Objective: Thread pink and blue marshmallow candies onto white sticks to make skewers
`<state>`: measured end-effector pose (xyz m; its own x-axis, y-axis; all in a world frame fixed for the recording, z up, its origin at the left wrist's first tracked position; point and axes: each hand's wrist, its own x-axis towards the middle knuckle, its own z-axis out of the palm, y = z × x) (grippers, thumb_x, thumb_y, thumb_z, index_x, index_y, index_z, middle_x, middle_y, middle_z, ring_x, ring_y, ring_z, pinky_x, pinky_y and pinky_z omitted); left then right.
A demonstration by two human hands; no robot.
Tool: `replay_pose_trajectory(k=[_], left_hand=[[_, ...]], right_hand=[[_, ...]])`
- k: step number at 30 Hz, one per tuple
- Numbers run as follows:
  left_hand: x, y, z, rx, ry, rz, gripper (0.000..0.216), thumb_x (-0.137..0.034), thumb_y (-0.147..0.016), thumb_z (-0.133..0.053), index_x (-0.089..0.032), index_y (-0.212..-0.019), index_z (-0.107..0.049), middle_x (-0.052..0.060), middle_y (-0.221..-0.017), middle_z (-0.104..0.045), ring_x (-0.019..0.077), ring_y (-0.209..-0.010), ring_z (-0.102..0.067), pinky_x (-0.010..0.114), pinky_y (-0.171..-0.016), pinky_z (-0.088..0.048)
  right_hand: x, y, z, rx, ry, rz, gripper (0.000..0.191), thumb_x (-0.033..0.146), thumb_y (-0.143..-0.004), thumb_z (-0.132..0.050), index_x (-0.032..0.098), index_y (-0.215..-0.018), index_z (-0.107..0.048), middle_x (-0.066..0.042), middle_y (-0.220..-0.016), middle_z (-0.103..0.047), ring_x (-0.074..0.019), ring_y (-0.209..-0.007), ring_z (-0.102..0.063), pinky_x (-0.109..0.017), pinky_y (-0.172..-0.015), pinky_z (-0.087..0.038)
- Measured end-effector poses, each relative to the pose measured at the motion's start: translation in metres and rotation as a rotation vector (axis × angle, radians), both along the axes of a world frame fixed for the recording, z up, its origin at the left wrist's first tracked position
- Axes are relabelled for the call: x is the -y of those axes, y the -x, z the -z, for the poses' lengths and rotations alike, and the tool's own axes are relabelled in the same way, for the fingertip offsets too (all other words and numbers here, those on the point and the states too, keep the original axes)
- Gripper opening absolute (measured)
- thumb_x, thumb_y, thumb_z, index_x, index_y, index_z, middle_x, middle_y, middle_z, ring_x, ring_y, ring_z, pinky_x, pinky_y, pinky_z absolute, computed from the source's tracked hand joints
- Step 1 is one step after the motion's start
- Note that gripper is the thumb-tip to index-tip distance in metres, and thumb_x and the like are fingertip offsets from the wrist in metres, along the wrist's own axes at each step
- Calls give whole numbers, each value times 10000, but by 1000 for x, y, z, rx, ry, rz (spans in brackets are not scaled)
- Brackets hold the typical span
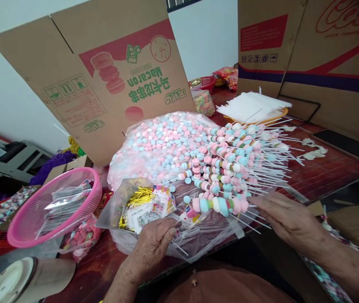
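Note:
My right hand [288,219] is closed, fingertips and thumb together at the stick end of a marshmallow skewer [220,205]. This skewer lies level, threaded with pink, blue, white and green-yellow pieces. Behind it, many more marshmallow skewers [230,164] are piled with their white sticks pointing right. My left hand [156,237] is pinched shut at the near side of a tray [106,212] of printed cards [149,212] and gold twist ties [140,198]. What its fingers hold is too small to make out. A small colourful card [190,214] lies just beyond it.
A large clear bag of marshmallows [163,134] stands behind the tray. At left are a pink basket [93,202] of wrapped sticks, a bag of pink candy [83,235] and a lidded cup [50,273]. Cardboard boxes [113,84] rise behind; white sticks [253,107] and a phone [346,144] lie right.

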<state>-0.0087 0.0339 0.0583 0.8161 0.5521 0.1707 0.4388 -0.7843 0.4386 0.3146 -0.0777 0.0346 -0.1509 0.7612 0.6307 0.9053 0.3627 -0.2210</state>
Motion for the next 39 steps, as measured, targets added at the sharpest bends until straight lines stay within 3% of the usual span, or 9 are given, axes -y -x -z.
replay_pose_trajectory(k=[6,10,13,20,26,31,39], left_hand=[[-5,0,-12,-30,-100,50,274,-249,-915,-328,-198,-1003,-583,35,-954,-678,131,-863,-614,224,-775,-460],[-9,-6,-16,-192,-108,86,312,-287,-920,-302,-184,-897,-596,38,-830,-668,147,-746,-603,253,-684,-456],[-13,-15,-22,-286,-113,122,341,-302,-922,-285,-177,-839,-591,32,-739,-641,157,-690,-581,273,-645,-430],[-22,-31,-41,-303,-149,252,335,-283,-926,-277,-179,-759,-548,15,-737,-632,152,-702,-549,307,-709,-370],[-31,-29,-39,-308,-162,179,411,-337,-924,-272,-168,-633,-508,13,-596,-557,139,-628,-509,281,-672,-363],[-36,-28,-35,-317,-106,177,434,-351,-927,-249,-167,-639,-517,10,-595,-546,133,-614,-498,256,-645,-364],[-36,-23,-38,-336,-58,169,411,-341,-926,-262,-167,-659,-521,9,-620,-558,134,-640,-505,253,-663,-359]], right_hand=[[9,0,-4,29,111,-151,361,54,-850,-403,209,-1152,-524,-56,-911,-661,-157,-797,-596,-280,-719,-446],[13,-1,-8,-26,199,-223,367,67,-852,-398,227,-1152,-536,-42,-878,-662,-145,-780,-596,-258,-697,-453],[12,1,-13,-133,286,-263,321,114,-870,-399,235,-1110,-575,-47,-869,-660,-142,-794,-603,-241,-698,-471],[5,8,-16,-306,534,-339,280,267,-906,-392,241,-1009,-651,-19,-769,-680,-130,-685,-623,-201,-614,-488],[4,9,-4,-363,469,-213,300,249,-899,-405,228,-1116,-610,-46,-919,-693,-142,-831,-646,-209,-715,-496],[2,5,-3,-402,493,-295,313,244,-901,-395,236,-1138,-600,-53,-952,-692,-143,-816,-648,-227,-707,-503],[9,-4,-2,-437,581,-292,284,321,-890,-432,241,-1037,-661,-33,-816,-690,-153,-717,-630,-227,-627,-487]])
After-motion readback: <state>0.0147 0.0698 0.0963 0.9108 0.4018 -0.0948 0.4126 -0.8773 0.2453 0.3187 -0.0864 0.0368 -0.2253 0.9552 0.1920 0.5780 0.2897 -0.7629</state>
